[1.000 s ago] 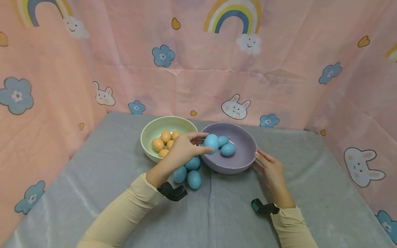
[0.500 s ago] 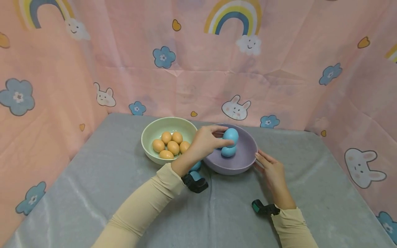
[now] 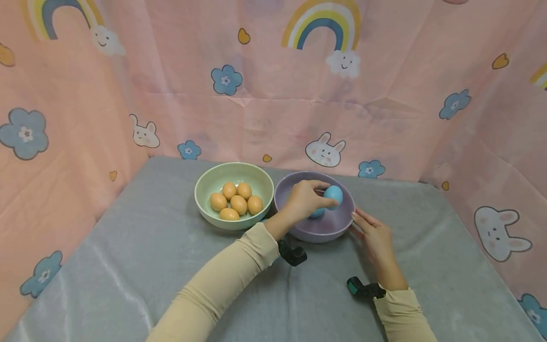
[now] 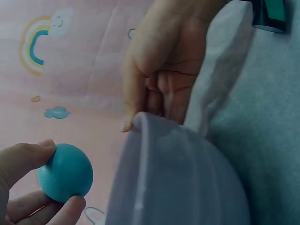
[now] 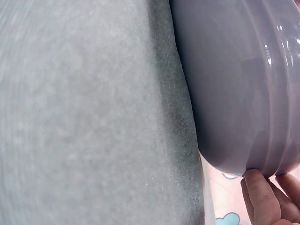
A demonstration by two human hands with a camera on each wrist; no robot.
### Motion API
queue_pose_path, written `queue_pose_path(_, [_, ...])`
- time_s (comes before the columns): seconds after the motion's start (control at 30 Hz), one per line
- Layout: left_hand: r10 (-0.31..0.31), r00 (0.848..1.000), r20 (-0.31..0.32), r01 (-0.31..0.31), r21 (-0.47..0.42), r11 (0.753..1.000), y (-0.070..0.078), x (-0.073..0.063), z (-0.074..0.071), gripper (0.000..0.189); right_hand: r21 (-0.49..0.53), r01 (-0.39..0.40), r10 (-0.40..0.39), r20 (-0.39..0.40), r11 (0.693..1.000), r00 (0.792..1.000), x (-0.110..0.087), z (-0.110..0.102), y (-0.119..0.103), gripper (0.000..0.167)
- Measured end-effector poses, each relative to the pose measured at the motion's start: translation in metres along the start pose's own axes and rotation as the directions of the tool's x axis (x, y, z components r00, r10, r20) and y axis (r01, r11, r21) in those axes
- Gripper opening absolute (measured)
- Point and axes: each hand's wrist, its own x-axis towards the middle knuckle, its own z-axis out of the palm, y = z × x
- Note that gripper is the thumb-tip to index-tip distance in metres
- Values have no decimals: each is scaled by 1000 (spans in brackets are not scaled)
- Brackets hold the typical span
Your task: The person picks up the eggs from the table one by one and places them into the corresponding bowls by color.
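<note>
Between thumb and fingertips, my left hand [image 3: 304,200] pinches a blue egg [image 3: 333,196] above the purple bowl [image 3: 318,234]. The left wrist view shows the same egg [image 4: 65,172] held by its sides, away from the bowl's rim. Inside the bowl, part of another blue egg [image 3: 317,213] shows below my left hand, which covers much of the bowl's inside. My right hand [image 3: 377,237] grips the bowl's right side, thumb at the rim. In the right wrist view, its fingers [image 5: 263,199] touch the bowl's outer wall.
Left of the purple bowl stands a light green bowl [image 3: 204,185] holding several yellow-orange eggs [image 3: 238,204]. Blue eggs on the grey cloth [image 3: 128,266] are almost wholly hidden behind my left forearm. A pink printed curtain [image 3: 265,114] encloses the back and sides.
My left hand has carried the blue egg rightward, from the purple bowl's left edge to over its right half. The left forearm now covers the blue eggs on the cloth. My right hand stays put.
</note>
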Motion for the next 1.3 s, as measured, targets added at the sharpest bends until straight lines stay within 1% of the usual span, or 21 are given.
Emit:
queue_pose_path(0.23, [-29,999,18,28,21,999,-11,3,22,49,24,1,-1,-9,1000,1000,0,0,1,41])
queue_pose_path(0.3, [-31,999,23,30,44,999,-13,4,28,48,21,-9,9,-10,1000,1000,-1,-1,1,41])
queue_pose_path(0.43, [-31,999,24,27,124,992,-18,6,35,49,17,-14,14,-1,1000,1000,-1,-1,0,42])
queue_pose_path(0.63, [-44,999,22,39,217,975,-23,9,40,50,35,-1,1,-4,999,1000,0,0,1,51])
queue_pose_path(0.7, [-48,999,24,41,246,968,-23,10,41,50,32,5,-5,0,999,1000,0,0,1,52])
queue_pose_path(0.87, [-45,998,39,30,308,951,-22,11,43,47,33,6,-6,0,999,1000,0,0,1,45])
queue_pose_path(1.03, [-37,998,48,17,363,932,-22,11,45,41,26,7,-7,8,1000,1000,0,-1,1,54])
queue_pose_path(1.3, [-62,997,47,35,442,896,-20,10,46,40,42,6,-6,4,999,1000,0,1,0,57])
